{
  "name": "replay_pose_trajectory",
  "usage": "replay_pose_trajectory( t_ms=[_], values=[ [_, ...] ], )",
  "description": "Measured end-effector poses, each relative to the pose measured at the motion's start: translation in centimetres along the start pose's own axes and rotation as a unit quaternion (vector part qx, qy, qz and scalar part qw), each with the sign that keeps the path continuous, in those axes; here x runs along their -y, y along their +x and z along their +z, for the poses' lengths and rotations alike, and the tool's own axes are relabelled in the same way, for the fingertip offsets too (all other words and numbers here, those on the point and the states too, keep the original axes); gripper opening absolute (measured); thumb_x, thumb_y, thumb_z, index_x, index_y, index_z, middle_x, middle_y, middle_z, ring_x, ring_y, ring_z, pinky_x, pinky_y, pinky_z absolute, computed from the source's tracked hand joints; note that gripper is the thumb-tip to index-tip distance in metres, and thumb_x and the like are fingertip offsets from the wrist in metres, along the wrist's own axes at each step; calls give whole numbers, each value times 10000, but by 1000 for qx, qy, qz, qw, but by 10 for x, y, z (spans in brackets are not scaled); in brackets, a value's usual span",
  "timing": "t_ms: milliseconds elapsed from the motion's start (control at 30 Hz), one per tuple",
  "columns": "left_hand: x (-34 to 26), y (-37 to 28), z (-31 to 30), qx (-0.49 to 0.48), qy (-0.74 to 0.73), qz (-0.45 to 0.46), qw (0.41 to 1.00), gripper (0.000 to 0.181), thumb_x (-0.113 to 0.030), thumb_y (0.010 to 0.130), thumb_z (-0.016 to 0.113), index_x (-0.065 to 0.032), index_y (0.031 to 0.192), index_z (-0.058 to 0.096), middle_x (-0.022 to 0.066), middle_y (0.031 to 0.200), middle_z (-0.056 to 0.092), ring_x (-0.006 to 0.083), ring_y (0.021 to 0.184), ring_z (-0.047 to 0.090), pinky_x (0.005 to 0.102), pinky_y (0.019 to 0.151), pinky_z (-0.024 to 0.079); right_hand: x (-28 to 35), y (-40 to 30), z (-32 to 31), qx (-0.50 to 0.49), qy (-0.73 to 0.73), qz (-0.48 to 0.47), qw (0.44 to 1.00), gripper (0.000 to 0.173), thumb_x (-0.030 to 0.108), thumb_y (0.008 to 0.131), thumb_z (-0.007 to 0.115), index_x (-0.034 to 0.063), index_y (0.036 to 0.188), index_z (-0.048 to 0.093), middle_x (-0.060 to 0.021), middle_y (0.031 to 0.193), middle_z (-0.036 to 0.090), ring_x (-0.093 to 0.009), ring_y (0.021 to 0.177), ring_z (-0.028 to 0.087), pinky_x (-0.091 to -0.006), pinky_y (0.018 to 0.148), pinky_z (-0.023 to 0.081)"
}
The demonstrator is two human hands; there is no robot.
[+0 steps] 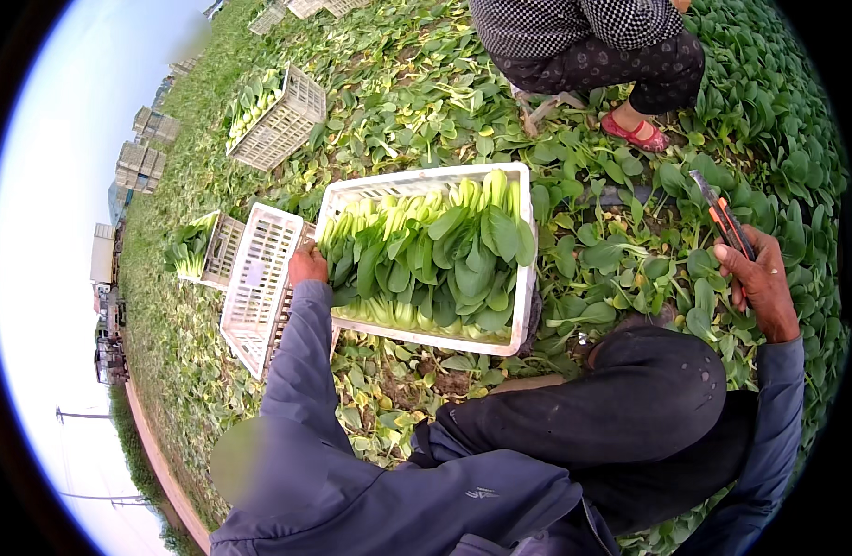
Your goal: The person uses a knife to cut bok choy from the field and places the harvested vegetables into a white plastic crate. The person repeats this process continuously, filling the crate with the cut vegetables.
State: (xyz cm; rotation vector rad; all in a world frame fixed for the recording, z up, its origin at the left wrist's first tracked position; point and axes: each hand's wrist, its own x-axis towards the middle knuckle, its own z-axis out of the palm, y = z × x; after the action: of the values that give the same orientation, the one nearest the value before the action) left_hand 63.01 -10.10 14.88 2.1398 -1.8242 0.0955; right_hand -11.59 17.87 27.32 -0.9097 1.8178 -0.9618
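Observation:
A white plastic crate stands before me, packed with green-leaved bok choy in rows, pale stalks toward both long sides. At its left end, my left hand is closed on the rim, fingers partly hidden. Off to the right, my right hand grips a utility knife with a black and orange handle, its blade pointing up and away from me. Below that hand and knife grow leafy plants, apart from the blade.
A second white crate is tilted beside my left hand. Farther left are a crate and another crate, both holding bok choy. Another person sits on a low stool ahead. Uncut plants line the right; loose leaves litter the soil.

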Motion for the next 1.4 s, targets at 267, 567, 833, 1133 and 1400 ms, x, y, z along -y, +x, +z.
replay_pose_trajectory(
  t_ms=[267,567,833,1133,1400],
  values=[
    [-36,14,11,122,-84,173,974,533,-233,1049,687,-60,1547,611,322,1659,455,474,1536,448,468,1278,364,-9,1,-7,-14,-1,-6,1000,329,310,977,815,27,1081,683,-1,732,633,-51,387,471,-225,350,343],
    [61,-17,89,26,-51,273,960,677,-122,1024,670,-197,1665,466,260,1798,218,513,1631,256,481,1321,300,0,-2,10,-12,28,17,999,342,299,951,852,19,1053,686,-4,742,636,-53,400,494,-222,367,370],
    [51,22,75,197,-284,142,928,582,-106,1094,576,-128,1667,477,175,1727,404,311,1584,385,400,1288,329,9,-28,-38,5,-21,35,999,385,363,948,845,14,1061,728,7,725,645,-68,501,573,-240,436,434],
    [-168,91,1,147,-282,325,891,378,30,1005,453,-17,1261,728,178,1411,699,294,1351,633,448,1220,436,-237,-152,-45,-87,151,217,961,408,375,961,851,39,1165,739,-4,712,653,-96,547,628,-278,478,505],
    [-620,-273,17,459,-243,690,505,339,187,876,510,-21,846,776,158,1057,809,350,1158,741,471,1022,571,-371,-170,-3,-389,398,178,812,334,278,1026,756,15,1221,692,-24,777,692,-101,573,668,-283,487,555]
  ],
)
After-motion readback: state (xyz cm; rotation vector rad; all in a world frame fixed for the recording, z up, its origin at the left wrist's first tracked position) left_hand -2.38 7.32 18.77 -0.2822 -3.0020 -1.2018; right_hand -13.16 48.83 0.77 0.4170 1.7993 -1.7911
